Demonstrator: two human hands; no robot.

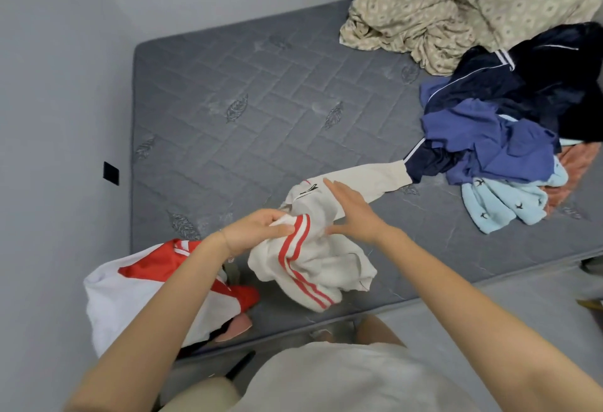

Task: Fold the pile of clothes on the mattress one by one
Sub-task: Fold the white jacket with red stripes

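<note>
Cream red-striped garment (313, 268) pinched by left hand (257, 232), right hand (352, 212) flat on it, one clothes pile (509, 137) nearby

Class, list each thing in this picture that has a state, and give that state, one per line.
cream striped garment: unfolded, bunched, one end lifted.
left hand: grips the cream striped garment.
right hand: fingers straight, touching the cream striped garment.
pile of clothes: unfolded, heaped.
red and white garment: crumpled at the mattress edge.
patterned sheet: crumpled.

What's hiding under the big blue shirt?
A pale blue bird-print garment and an orange cloth poke out beneath the blue shirt; anything deeper is covered.
</note>
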